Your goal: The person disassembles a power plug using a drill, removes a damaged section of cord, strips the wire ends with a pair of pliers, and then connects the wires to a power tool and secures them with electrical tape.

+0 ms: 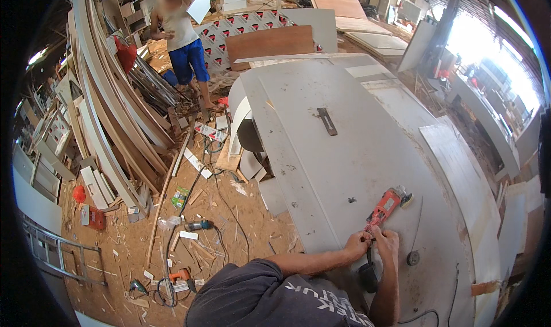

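A red angle grinder [384, 206] with a yellowish disc at its head lies on the grey sheet-covered bench [321, 172]. My left hand [358, 244] and my right hand [387, 244] meet at its rear end, fingers closed. The right hand's fingers press on the tail of the grinder. What the left fingers pinch is too small and covered to make out. Below the hands, between my forearms, a black object [367, 276] hangs or lies, partly hidden. A small dark round piece [412, 258] rests on the sheet to the right.
A flat dark tool plate [327, 121] lies farther up the bench. Long boards [109, 97] lean at the left. On the littered floor are a blue power tool [198, 225], an orange drill [179, 274], cords and offcuts. Another person [182, 34] stands at the far left holding a white panel.
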The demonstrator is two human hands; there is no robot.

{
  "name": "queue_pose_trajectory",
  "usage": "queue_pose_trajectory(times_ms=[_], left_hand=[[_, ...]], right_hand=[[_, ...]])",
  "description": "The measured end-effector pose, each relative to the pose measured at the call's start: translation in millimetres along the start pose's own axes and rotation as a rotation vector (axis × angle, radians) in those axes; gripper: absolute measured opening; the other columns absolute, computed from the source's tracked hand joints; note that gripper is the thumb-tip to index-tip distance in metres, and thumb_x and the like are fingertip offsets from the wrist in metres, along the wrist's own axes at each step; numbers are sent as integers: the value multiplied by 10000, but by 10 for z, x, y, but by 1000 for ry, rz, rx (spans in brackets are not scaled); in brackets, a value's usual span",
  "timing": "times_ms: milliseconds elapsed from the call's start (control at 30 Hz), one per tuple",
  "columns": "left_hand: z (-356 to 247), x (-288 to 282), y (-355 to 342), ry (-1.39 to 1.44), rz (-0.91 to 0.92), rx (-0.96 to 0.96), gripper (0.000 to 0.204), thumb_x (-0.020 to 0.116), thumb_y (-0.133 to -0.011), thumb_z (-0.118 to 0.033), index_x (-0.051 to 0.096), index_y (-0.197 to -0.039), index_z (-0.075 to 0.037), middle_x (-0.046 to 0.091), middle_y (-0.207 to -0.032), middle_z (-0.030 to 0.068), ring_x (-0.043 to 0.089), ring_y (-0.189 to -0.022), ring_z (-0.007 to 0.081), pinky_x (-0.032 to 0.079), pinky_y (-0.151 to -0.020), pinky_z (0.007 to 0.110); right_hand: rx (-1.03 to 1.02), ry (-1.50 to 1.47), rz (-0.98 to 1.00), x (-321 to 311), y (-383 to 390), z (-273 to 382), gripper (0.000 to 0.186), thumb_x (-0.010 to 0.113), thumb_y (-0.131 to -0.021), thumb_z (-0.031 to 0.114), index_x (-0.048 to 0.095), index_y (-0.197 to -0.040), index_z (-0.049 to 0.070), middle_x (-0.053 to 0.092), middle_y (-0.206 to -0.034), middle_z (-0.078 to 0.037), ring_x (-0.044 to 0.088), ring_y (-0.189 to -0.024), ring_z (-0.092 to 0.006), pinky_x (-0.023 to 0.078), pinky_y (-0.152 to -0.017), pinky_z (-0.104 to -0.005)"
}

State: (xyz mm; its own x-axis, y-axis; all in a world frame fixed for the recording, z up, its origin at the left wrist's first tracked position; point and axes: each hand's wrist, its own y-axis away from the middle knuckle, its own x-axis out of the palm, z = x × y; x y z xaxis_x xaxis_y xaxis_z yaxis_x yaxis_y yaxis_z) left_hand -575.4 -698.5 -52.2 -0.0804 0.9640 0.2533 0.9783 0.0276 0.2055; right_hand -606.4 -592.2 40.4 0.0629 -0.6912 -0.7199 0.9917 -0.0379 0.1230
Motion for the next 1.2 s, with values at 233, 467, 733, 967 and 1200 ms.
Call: queue_pose_trajectory(times_ms=[233,467,733,967,1200], left_hand=[[-58,-15,-26,-91,66,-59,42,634,-850,-55,629,-883,-28,626,-809,31,563,-765,129,466,-701,307],[-70,-14,10,-156,44,-30,75,628,-859,-80,634,-900,-18,653,-826,66,608,-792,161,491,-740,322],[79,17,-35,-164,7,26,117,634,-859,-115,644,-907,-9,671,-829,83,628,-785,180,499,-747,334],[1,-18,-17,-151,39,-19,135,646,-825,-129,657,-898,-17,677,-809,82,635,-769,193,497,-734,338],[-23,-38,-23,-189,48,-39,163,665,-797,-154,670,-878,-13,688,-844,103,645,-807,206,498,-765,340]], right_hand=[[-77,27,0,49,-146,-402,200,677,-803,162,670,-744,-29,639,-644,-102,614,-539,-168,467,-479,-317],[-140,84,1,69,-123,-499,127,633,-809,49,718,-856,-33,664,-656,-92,641,-550,-161,501,-521,-304],[12,142,58,-16,-23,-371,188,651,-783,128,744,-888,2,722,-792,-157,704,-735,-276,533,-684,-372],[145,-157,209,-244,159,-104,179,666,-763,119,735,-849,-22,623,-667,-19,529,-593,-92,435,-559,-283],[25,-137,209,-216,116,-334,214,721,-759,98,743,-932,-25,636,-691,-17,526,-565,-91,421,-524,-267]])
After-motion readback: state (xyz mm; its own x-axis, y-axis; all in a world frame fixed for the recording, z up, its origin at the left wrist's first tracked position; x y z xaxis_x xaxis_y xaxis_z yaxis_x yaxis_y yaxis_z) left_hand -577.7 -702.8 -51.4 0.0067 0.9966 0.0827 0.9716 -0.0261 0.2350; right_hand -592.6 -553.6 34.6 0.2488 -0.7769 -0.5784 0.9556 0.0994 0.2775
